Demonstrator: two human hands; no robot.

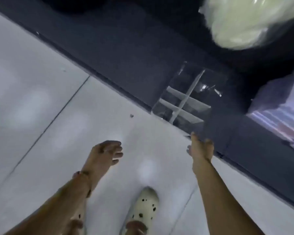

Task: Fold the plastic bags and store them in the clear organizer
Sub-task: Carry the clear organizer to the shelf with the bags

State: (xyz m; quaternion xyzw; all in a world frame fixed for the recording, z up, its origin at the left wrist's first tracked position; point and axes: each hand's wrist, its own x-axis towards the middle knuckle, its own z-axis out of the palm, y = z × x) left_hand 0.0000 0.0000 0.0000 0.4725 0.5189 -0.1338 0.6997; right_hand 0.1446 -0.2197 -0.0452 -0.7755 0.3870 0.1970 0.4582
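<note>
The clear organizer, a see-through box with white dividers, stands at the near edge of a dark surface. A bundle of pale plastic bags lies blurred at the top right on that surface. My left hand hangs over the light floor with its fingers loosely curled and nothing in it. With fingers extended, my right hand reaches up toward the near corner of the organizer, just short of it and holding nothing.
A light tiled floor fills the left and bottom. My foot in a white spotted clog stands between my arms. A striped purple and white bundle sits at the right edge on the dark surface.
</note>
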